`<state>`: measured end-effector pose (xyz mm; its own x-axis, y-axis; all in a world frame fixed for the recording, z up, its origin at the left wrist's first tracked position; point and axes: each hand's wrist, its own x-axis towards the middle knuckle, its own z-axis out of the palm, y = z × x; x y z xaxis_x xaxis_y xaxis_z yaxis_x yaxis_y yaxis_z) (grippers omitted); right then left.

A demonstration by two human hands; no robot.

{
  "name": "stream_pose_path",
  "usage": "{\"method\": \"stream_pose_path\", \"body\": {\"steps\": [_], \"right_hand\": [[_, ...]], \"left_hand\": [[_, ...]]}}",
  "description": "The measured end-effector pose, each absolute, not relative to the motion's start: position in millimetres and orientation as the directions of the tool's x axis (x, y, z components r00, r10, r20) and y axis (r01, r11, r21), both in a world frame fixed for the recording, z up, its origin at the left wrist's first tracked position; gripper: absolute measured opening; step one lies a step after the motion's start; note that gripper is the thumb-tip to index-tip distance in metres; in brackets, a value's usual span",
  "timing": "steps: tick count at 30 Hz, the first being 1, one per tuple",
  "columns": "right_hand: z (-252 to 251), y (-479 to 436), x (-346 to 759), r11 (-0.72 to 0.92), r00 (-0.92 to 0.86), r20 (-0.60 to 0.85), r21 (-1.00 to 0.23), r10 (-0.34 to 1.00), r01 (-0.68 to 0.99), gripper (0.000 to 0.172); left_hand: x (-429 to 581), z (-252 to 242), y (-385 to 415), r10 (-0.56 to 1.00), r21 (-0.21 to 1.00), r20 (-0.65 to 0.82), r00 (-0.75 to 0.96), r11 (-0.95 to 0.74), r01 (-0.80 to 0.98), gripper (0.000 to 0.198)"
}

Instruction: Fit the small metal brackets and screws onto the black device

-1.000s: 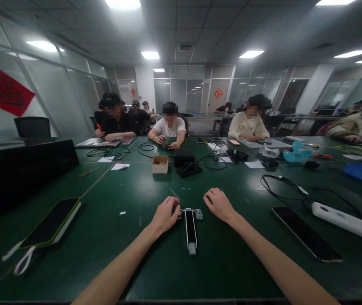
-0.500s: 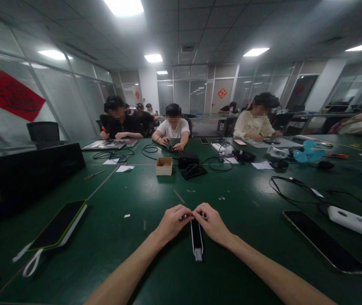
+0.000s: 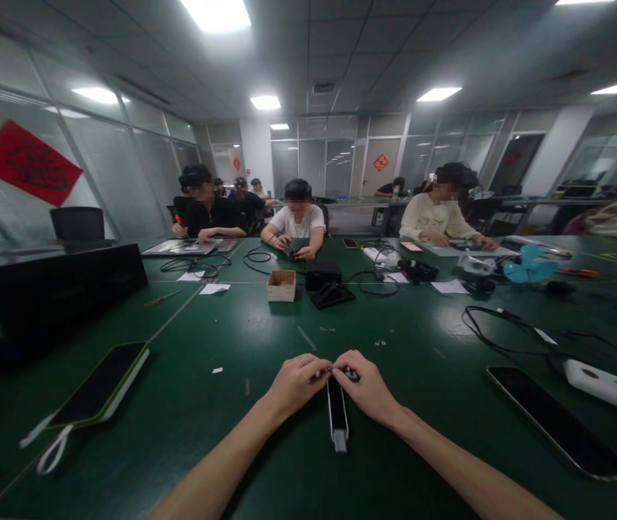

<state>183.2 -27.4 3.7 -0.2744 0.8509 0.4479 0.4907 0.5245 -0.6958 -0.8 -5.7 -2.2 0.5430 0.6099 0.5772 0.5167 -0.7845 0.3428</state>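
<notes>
My left hand (image 3: 298,384) and my right hand (image 3: 363,386) meet fingertip to fingertip just above the table, both pinched closed. What is between the fingertips is too small to name. A small dark grey piece (image 3: 351,375) shows among the fingers of my right hand. Below the fingertips lies a narrow, long device (image 3: 337,412) with a black face, white side edges and a grey block at its near end. Its far end is covered by my fingers, so I cannot tell whether they touch it.
On the green table (image 3: 265,325) a phone on a white slab (image 3: 100,383) lies left, another phone (image 3: 555,422) and a white power strip (image 3: 612,386) right. Farther off are a small box (image 3: 281,286), a black stand (image 3: 332,295), cables and a blue fan (image 3: 529,264). Several people sit opposite.
My hands stay pinched together over the far end of the narrow device. More of the dark grey piece shows in my right hand. The whole view has shifted slightly.
</notes>
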Motion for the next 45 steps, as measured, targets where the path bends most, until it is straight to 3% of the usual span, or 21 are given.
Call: {"method": "stream_pose_path", "body": {"steps": [12, 18, 30, 45], "right_hand": [[7, -29, 186, 0.558, -0.311, 0.464, -0.648, 0.829, 0.519, 0.015], [8, -23, 201, 0.567, -0.329, 0.475, -0.547, 0.816, 0.616, 0.016], [5, -11, 224, 0.498, -0.387, 0.328, -0.401, 0.862, 0.769, 0.013], [2, -13, 223, 0.514, -0.437, 0.271, -0.454, 0.858, 0.728, 0.015]], "left_hand": [[-6, 4, -5, 0.652, 0.435, 0.494, 0.575, -0.758, 0.487, 0.018], [-27, 8, 7, 0.765, 0.467, 0.363, 0.532, -0.644, 0.607, 0.015], [-18, 6, 8, 0.797, 0.529, 0.23, 0.559, -0.584, 0.615, 0.014], [-15, -3, 9, 0.814, 0.593, 0.28, 0.509, -0.564, 0.575, 0.014]]}}
